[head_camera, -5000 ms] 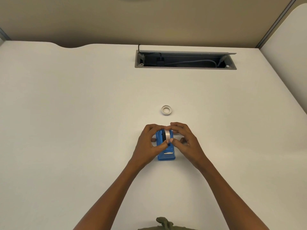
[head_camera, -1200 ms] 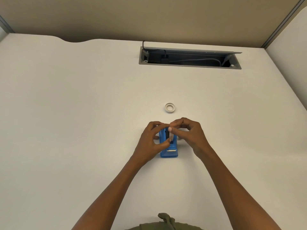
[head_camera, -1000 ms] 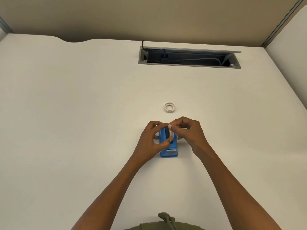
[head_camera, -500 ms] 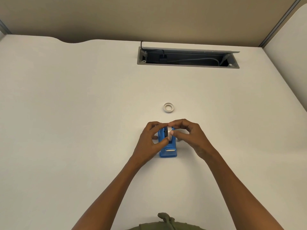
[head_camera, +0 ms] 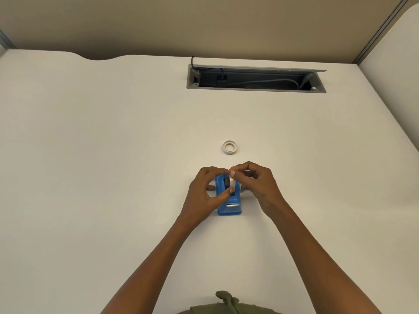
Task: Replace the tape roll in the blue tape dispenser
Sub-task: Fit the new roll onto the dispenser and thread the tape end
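The blue tape dispenser (head_camera: 229,206) stands on the white desk just in front of me, its cutter end toward me. A white tape roll (head_camera: 232,182) stands on edge in the dispenser's slot beside a black hub. My left hand (head_camera: 203,196) pinches the roll from the left, thumb at its near side and forefinger over the top. My right hand (head_camera: 258,184) grips the roll's top from the right with thumb and forefinger. A small, thin white tape ring (head_camera: 230,147) lies flat on the desk just beyond the hands.
An open grey cable hatch (head_camera: 256,78) with cords inside is sunk into the desk at the back. A beige partition wall runs behind the desk and a white panel (head_camera: 394,64) rises at the right.
Both hands stay on the roll over the dispenser. The roll sits a little lower in the slot than a second ago, and my right fingers have shifted slightly on its top.
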### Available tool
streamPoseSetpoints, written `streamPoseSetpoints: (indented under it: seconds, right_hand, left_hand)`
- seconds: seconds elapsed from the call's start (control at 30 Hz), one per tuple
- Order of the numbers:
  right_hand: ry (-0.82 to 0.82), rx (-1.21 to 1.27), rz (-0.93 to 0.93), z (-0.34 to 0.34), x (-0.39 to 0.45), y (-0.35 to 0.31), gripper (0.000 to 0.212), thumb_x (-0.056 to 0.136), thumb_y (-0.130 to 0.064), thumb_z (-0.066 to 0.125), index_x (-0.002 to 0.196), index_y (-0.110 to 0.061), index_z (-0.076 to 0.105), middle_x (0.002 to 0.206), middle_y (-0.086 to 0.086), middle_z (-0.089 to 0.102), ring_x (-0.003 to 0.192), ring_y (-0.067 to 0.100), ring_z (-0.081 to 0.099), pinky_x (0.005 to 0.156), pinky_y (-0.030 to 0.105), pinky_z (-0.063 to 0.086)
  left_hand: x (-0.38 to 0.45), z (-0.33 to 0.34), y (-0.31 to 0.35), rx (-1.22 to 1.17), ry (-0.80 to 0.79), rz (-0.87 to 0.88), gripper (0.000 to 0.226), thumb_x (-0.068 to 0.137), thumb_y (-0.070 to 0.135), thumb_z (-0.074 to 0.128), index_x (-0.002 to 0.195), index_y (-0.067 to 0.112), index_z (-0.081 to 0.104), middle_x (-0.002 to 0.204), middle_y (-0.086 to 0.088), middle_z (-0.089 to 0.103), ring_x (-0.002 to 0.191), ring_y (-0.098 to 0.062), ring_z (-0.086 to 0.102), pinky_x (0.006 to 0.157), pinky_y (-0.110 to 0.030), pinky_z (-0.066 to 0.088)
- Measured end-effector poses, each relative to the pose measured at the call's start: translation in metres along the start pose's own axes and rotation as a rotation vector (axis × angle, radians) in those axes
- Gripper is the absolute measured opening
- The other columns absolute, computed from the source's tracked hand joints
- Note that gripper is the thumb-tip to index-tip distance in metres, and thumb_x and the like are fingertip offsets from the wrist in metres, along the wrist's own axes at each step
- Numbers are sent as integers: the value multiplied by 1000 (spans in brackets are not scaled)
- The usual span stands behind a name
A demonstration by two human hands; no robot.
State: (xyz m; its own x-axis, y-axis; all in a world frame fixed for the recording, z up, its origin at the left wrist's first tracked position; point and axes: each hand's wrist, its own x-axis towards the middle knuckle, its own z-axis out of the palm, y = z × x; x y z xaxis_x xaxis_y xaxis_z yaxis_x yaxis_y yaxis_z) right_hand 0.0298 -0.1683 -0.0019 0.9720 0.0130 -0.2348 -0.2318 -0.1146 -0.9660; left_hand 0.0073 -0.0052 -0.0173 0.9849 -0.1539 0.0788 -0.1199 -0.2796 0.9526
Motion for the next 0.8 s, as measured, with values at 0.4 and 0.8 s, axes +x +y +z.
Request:
streamPoseSetpoints:
  seconds: [0.4,0.8]
  right_hand:
    - [-137,-68,-129,-9,-13,8,23,82,-13,67,105,-16,68,117,-2,64,107,12,60,82,29,54]
    - [-86,-87,-106,-4,-7,5,22,76,-12,74,95,-18,68,99,-12,65,96,2,60,74,16,51]
  left_hand:
    - [0,3,-1,-8,7,-14,35,80,29,69,112,37,57,110,19,51,105,3,52,80,-13,50]
    - [2,3,-5,52,-32,-2,47,73,30,68,108,53,47,111,26,45,104,11,48,79,-4,44]
